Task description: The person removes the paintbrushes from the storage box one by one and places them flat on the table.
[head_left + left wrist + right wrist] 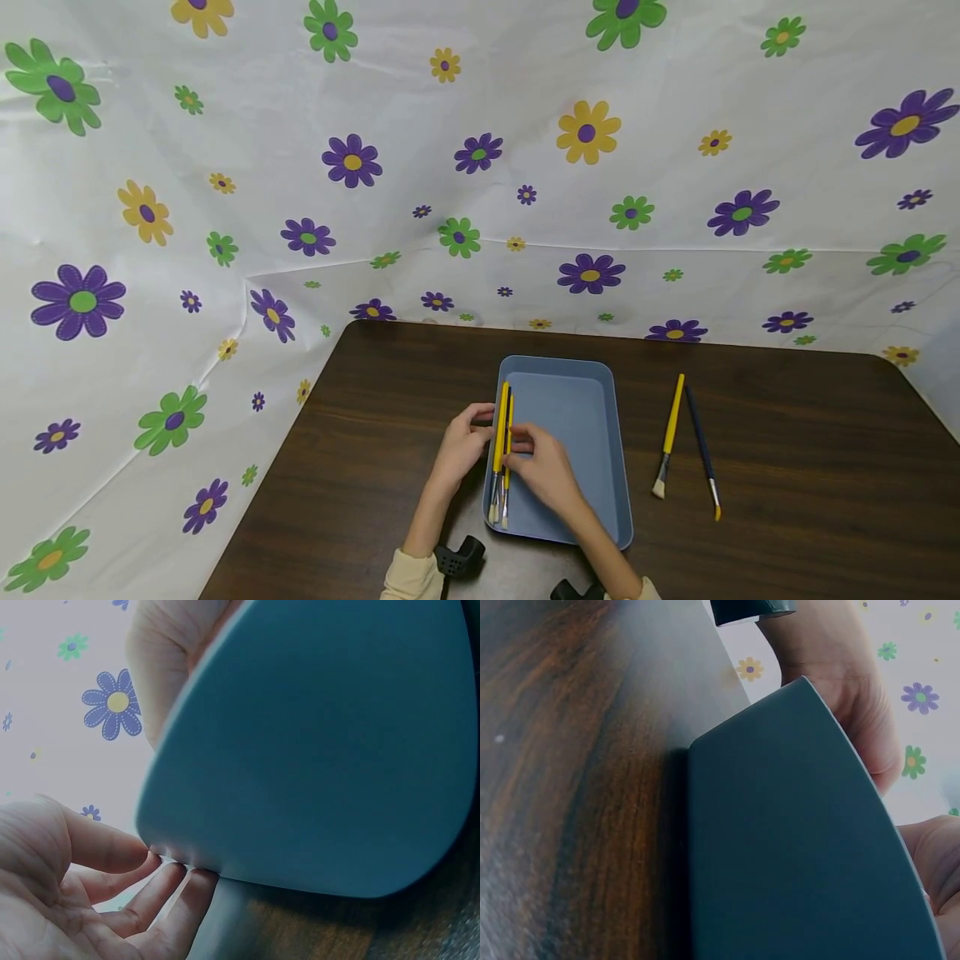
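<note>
A blue-grey tray (577, 417) lies on the table. Along its left side several paintbrushes (498, 425), with yellow and dark handles, lie side by side, pale bristles toward the near end. My left hand (461, 446) touches the tray's left wall from outside; the left wrist view shows the thumb and fingertips (196, 889) against that edge. Over the tray, my right hand (546, 468) has bent fingers and thumb at the handle of the rightmost yellow paintbrush, seemingly pinching it. In the right wrist view the tray wall (780, 840) hides the right fingertips.
Right of the tray, a yellow-handled paintbrush (672, 425) and a dark blue paintbrush (701, 437) lie on the dark wooden table (810, 467). A white flowered sheet (487, 100) hangs behind the table and along its left side. Black wrist devices (461, 557) sit by both wrists.
</note>
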The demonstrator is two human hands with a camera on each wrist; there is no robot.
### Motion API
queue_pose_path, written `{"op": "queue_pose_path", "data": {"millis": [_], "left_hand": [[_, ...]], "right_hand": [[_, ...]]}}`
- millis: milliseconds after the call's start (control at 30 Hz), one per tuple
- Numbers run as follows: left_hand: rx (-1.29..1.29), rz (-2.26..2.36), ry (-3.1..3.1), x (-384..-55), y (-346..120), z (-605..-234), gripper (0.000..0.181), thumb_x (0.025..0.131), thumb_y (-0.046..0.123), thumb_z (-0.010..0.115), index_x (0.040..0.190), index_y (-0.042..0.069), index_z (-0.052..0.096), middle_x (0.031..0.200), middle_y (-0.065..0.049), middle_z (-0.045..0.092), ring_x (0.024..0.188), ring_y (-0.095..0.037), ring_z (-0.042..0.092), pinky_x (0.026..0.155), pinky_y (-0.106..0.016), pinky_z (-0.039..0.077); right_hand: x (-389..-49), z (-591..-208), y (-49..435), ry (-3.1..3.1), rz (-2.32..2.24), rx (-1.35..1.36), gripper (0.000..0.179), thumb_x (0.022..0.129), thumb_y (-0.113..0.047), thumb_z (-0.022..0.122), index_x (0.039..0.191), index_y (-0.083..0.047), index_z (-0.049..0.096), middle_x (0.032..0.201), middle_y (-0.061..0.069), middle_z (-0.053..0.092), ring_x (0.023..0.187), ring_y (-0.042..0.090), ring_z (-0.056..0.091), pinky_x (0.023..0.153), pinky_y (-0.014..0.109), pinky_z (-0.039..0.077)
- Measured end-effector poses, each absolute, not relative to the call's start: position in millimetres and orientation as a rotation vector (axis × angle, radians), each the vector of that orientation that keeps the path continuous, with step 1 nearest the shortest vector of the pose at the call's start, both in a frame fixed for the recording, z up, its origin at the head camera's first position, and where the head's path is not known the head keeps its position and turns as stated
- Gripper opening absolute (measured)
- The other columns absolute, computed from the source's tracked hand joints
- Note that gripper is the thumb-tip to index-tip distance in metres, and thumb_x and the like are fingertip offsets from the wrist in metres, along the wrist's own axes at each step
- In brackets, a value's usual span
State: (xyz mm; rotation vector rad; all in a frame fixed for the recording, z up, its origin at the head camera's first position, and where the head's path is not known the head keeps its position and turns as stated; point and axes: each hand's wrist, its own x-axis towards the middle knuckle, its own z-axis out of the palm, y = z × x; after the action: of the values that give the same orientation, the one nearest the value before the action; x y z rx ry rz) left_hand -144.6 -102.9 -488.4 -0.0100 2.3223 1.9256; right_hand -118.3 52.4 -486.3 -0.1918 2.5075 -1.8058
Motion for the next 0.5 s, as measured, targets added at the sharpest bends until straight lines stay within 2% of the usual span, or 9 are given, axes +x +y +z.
{"op": "queue_pose_path", "data": {"millis": [233, 500], "left_hand": [[-0.014, 1.929, 2.324, -143.6, -103.1, -490.3, 0.042, 0.094, 0.000, 0.058, 0.136, -0.007, 0.060, 0.129, -0.026, 0.062, 0.095, -0.026, 0.064, 0.069, -0.039, 0.056], [0.004, 1.930, 2.332, -143.3, -103.0, -487.9, 0.042, 0.094, 0.000, 0.058, 0.136, -0.006, 0.060, 0.127, -0.024, 0.063, 0.093, -0.023, 0.063, 0.070, -0.040, 0.056]], "right_hand": [[-118.8, -485.8, 50.9, 2.515, -1.812, -0.188, 0.045, 0.079, 0.006, 0.080, 0.120, 0.014, 0.065, 0.107, 0.020, 0.072, 0.098, 0.035, 0.071, 0.087, 0.049, 0.057], [-120.2, -485.8, 51.8, 2.516, -1.819, -0.169, 0.046, 0.079, 0.004, 0.080, 0.122, 0.014, 0.064, 0.106, 0.020, 0.073, 0.099, 0.035, 0.071, 0.087, 0.050, 0.056]]}}
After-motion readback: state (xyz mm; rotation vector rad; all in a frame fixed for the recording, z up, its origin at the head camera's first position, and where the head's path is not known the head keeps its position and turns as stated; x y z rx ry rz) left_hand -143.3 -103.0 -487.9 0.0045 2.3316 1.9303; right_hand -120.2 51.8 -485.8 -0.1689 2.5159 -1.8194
